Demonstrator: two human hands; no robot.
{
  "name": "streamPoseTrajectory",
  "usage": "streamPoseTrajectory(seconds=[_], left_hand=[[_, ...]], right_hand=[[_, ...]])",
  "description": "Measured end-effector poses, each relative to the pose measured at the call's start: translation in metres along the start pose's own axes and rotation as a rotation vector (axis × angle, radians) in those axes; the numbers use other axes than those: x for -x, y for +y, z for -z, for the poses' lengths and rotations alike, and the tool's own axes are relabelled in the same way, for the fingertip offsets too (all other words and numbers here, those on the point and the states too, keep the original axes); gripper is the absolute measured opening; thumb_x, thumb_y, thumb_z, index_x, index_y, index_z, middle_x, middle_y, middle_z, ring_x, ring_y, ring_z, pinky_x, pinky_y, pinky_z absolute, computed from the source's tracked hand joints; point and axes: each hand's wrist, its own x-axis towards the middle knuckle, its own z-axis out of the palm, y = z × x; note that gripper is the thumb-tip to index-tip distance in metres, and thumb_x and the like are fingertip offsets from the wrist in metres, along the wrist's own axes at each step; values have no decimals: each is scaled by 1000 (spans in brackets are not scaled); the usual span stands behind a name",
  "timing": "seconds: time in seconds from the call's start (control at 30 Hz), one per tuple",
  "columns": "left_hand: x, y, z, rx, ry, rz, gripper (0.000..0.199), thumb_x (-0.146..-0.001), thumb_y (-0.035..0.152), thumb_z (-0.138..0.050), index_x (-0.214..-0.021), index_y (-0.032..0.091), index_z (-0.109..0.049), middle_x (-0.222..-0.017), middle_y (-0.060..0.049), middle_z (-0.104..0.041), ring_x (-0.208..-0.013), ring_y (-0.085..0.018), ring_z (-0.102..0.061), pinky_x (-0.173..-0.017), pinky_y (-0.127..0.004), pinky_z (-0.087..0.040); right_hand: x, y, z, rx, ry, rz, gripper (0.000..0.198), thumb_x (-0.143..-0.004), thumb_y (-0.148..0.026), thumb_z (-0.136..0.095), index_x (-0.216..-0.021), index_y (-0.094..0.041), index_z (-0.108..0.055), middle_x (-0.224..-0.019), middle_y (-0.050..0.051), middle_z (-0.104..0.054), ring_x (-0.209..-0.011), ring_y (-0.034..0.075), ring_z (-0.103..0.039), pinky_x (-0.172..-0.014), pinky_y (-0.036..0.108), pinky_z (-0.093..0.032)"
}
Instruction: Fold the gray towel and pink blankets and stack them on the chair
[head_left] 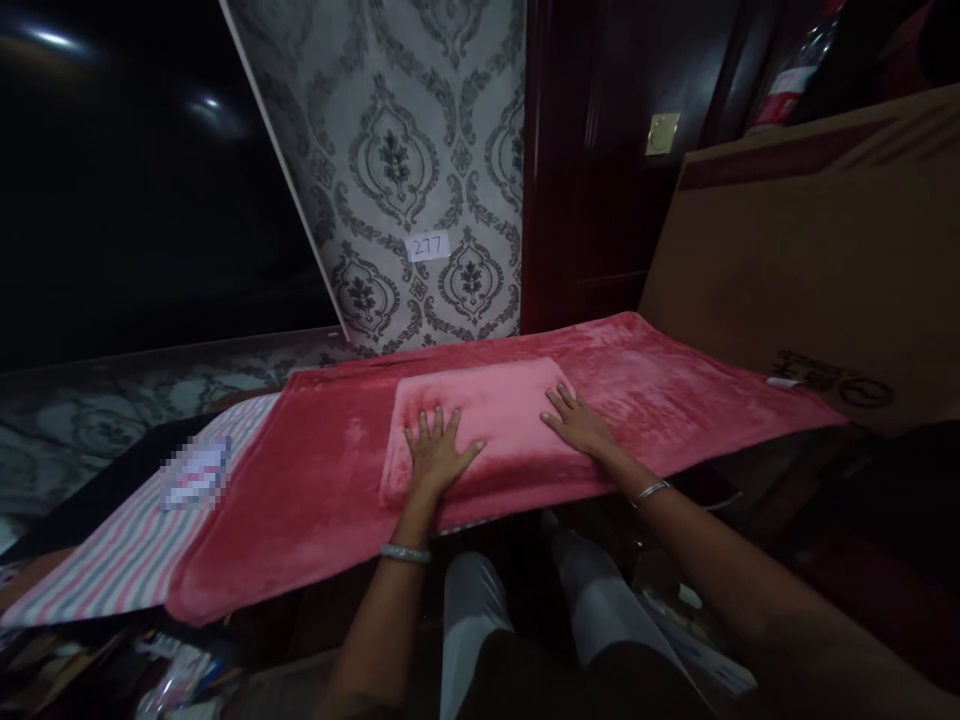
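Note:
A pink plush cloth (502, 400), folded into a thick rectangle, lies in the middle of a larger pink plush blanket (300, 500). Flat on the left part of the folded cloth rests my left hand (437, 452), fingers spread. My right hand (577, 422) presses on its right end, also with the fingers stretched out. Neither hand grips anything. Under the blanket's left side a striped cloth (127, 560) in pink, grey and white sticks out.
A big cardboard box (810, 260) stands at the right, with a bottle (787, 85) behind its top edge. A large dark screen (150, 190) is at the left. Patterned wallpaper (420, 120) bears a paper label (427, 246) reading 277. Loose items (180, 680) lie at lower left.

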Motion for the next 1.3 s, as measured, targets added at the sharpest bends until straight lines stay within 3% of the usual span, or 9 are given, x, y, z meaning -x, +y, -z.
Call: streamPoseTrajectory(seconds=[0.2, 0.37, 0.5, 0.67, 0.77, 0.87, 0.97, 1.1, 1.3], left_hand=[[3, 1, 2, 16, 1, 12, 86, -90, 76, -38, -161, 27, -26, -169, -9, -14, -155, -41, -8, -122, -68, -7], [3, 0, 1, 12, 1, 21, 86, -91, 75, -38, -160, 27, -27, -169, -9, -13, -156, -40, -8, -122, -67, -7], [0, -4, -3, 1, 6, 14, 84, -92, 74, -38, -160, 27, -26, -169, -10, -15, -156, -39, -8, -122, -68, -7], [-2, -3, 14, 6, -45, 8, 78, -94, 66, -43, -159, 23, -32, -168, -14, -18, -155, -40, -12, -121, -69, -12], [9, 11, 34, 22, 70, -47, 66, -97, 54, -47, -153, 19, -44, -164, -16, -30, -153, -38, -23, -123, -64, -16], [27, 31, 37, 49, 148, -310, 53, -98, 45, -49, -145, 22, -54, -155, -12, -48, -148, -32, -36, -125, -59, -18], [42, 43, 16, 57, 67, -486, 57, -94, 41, -58, -147, 25, -51, -153, -12, -50, -146, -32, -39, -123, -61, -24], [50, 40, -29, 11, 109, -498, 74, -87, 33, -66, -155, 30, -38, -164, -12, -32, -152, -39, -26, -119, -69, -25], [51, 32, -61, -10, 290, -537, 81, -87, 32, -63, -160, 33, -27, -167, -8, -27, -154, -37, -22, -118, -64, -28]], right_hand=[[-1, 3, -3, 21, 27, 45, 76, -101, -61, -23, -161, -14, -28, -169, 11, -16, -157, 27, -9, -126, 47, -15], [5, -4, 1, -15, 7, -34, 75, -100, -63, -23, -162, -22, -27, -170, 7, -11, -154, 35, -20, -123, 54, -24], [6, -9, 2, -27, 19, -23, 73, -101, -60, -25, -162, -21, -26, -170, 8, -10, -155, 33, -15, -122, 55, -24], [6, -10, 24, -62, -31, -73, 65, -101, -57, -33, -159, -28, -36, -169, 4, -18, -155, 37, -16, -118, 64, -29], [2, -19, 41, -92, 116, 137, 55, -102, -47, -35, -152, -28, -48, -164, 4, -34, -155, 34, -17, -122, 62, -23], [-8, -43, 47, -200, 132, 519, 52, -102, -32, -33, -151, -26, -50, -158, 6, -44, -153, 26, -27, -124, 53, -25], [-23, -72, 39, -227, -37, 751, 52, -102, -28, -32, -151, -28, -49, -158, 5, -43, -152, 22, -30, -123, 49, -27], [-50, -85, 28, -99, -138, 902, 53, -103, -45, -42, -155, -32, -42, -164, 4, -33, -154, 24, -22, -125, 54, -14], [-113, -59, 25, 8, -130, 719, 60, -101, -51, -44, -158, -32, -36, -166, 5, -27, -155, 29, -19, -123, 60, -11]])
